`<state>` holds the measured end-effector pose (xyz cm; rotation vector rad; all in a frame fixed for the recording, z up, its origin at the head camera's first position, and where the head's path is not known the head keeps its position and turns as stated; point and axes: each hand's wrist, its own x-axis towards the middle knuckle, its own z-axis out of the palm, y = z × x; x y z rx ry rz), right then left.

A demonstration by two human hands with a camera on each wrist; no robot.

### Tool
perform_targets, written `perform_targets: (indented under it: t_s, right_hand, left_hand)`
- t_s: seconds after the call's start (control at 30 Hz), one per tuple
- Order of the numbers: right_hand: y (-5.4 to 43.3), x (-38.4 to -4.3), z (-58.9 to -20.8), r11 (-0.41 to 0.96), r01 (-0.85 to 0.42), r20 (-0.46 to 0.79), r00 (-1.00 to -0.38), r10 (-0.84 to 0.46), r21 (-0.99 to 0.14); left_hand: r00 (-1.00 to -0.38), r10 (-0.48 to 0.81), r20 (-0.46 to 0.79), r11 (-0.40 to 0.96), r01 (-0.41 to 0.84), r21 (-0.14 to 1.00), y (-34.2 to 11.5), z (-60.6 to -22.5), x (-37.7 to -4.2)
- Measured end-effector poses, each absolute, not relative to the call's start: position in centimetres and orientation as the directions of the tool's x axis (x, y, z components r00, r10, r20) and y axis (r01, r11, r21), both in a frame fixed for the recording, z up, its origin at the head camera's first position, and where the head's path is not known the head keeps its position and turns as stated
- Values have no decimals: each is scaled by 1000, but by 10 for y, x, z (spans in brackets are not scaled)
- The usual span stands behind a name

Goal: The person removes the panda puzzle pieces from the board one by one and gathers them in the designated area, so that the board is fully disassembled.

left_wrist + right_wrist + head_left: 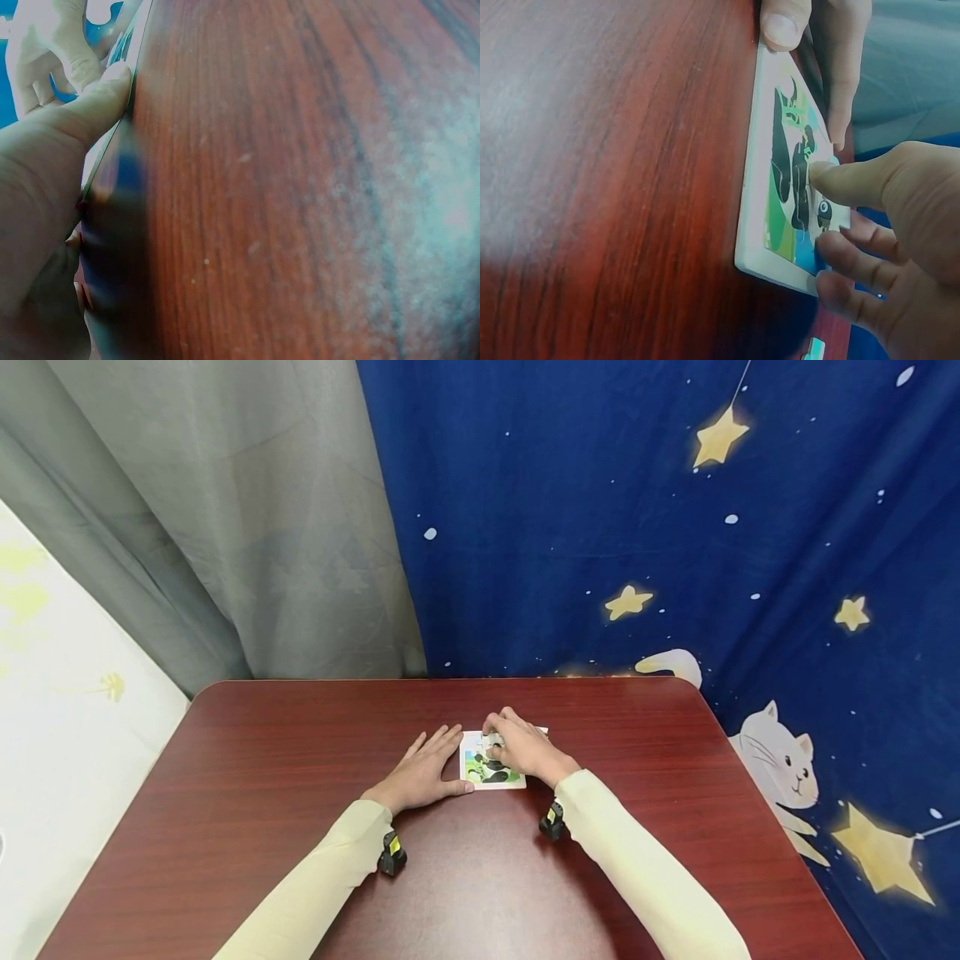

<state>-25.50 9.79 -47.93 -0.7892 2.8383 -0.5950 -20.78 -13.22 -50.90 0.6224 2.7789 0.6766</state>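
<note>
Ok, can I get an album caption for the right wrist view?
Right hand touching a panda jigsaw, left thumb on a corner of its white frame.

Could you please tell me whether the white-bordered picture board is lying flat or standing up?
Lying flat: the head view shows the picture board face up on the table, the left hand touching its edge.

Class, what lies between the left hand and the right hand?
The uncovered left part of the picture board lies there, in the head view.
</note>
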Motion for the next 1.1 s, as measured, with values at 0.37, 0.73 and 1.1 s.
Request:
perform_targets:
  t_s: [0.37, 0.73, 1.1]
  right_hand:
    - [102, -255, -488, 749, -493, 74, -853, -517, -443]
    - [112, -261, -477, 717, -467, 48, -852, -521, -517]
    - [150, -267, -465, 737, -369, 63, -911, -408, -565]
  left_hand:
    - [-885, 462, -67, 778, 367, 510, -133, -513, -207]
    - [-886, 457, -74, 779, 359, 514, -132, -514, -209]
    - [-883, 462, -88, 793, 367, 486, -132, -510, -209]
